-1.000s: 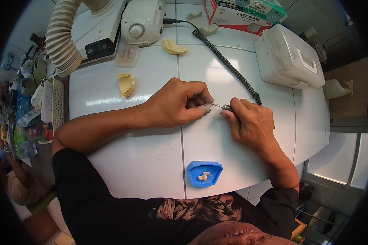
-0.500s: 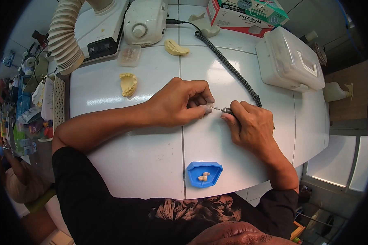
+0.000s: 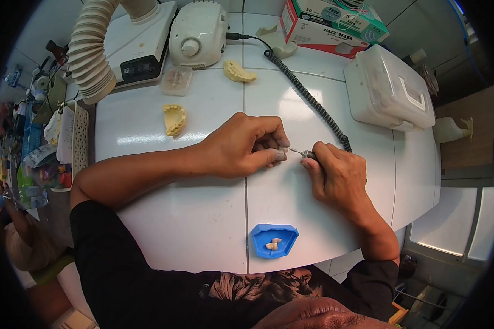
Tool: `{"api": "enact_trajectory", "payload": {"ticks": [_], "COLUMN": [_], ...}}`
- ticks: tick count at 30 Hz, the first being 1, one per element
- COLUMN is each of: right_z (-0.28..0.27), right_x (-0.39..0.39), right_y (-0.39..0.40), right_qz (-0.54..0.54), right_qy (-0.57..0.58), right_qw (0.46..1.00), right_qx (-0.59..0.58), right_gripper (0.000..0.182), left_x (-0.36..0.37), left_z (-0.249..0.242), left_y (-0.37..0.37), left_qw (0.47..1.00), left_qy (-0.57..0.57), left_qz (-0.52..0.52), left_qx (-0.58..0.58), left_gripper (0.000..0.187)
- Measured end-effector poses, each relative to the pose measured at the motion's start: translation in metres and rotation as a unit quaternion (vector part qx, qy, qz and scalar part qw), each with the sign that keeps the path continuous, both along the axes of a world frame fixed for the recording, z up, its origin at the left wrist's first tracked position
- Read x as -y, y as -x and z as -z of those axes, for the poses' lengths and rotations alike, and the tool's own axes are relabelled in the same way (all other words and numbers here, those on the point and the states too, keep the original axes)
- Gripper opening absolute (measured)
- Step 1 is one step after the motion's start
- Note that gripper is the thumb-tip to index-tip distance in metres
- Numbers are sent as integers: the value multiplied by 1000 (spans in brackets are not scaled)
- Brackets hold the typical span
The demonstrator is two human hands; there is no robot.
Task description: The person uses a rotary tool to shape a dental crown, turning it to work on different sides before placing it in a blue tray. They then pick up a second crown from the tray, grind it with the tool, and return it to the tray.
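Between thumb and fingertips, my left hand (image 3: 250,145) pinches a small pale piece (image 3: 283,149), mostly hidden by the fingers. My right hand (image 3: 339,172) grips a dark rotary handpiece (image 3: 308,154) whose thin metal bit points left at the piece, with a small gap seen between them. A black coiled cord (image 3: 307,97) runs from near my right hand to a white control box (image 3: 197,35). Nearer my body, a blue tray (image 3: 256,239) holds a few small tooth-coloured pieces (image 3: 273,244).
Yellow dental casts (image 3: 174,119) (image 3: 239,72) and a small clear box (image 3: 177,80) lie beyond my left arm. A ribbed hose (image 3: 88,55) hangs at the upper left. A white case (image 3: 389,88) and mask boxes (image 3: 329,27) stand at the upper right. Another person sits far left.
The bit has drawn slightly away from the small piece, to the right. The whole view has shifted a little, so the table items appear lower.
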State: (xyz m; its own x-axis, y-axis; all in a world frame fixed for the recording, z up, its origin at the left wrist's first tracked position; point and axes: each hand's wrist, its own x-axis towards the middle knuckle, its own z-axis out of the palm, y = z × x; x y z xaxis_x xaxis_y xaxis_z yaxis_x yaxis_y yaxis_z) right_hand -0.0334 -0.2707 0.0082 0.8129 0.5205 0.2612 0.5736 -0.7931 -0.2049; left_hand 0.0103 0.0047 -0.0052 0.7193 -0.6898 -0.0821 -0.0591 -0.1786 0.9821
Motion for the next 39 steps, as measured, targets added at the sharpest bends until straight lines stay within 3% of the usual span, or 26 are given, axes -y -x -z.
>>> {"api": "enact_trajectory", "payload": {"ticks": [9,27,39], "right_z": [-1,-5,-7], "right_x": [-4,-7,2], "right_y": [0,0,-1], "right_qz": [2,3,-3], "right_qy": [0,19,-8], "right_qw": [1000,1000,999], "right_qx": [2,-5,-33], "right_gripper": [32,33,33], "left_x": [2,1,-1], "left_z": [-3,-2,-4], "left_y": [-2,-2,-3], "left_qw": [999,999,998], "left_qy": [17,19,29], "left_qz": [1,6,-1], "left_qx": [-51,-47,-57], "left_gripper": [14,13,21]}}
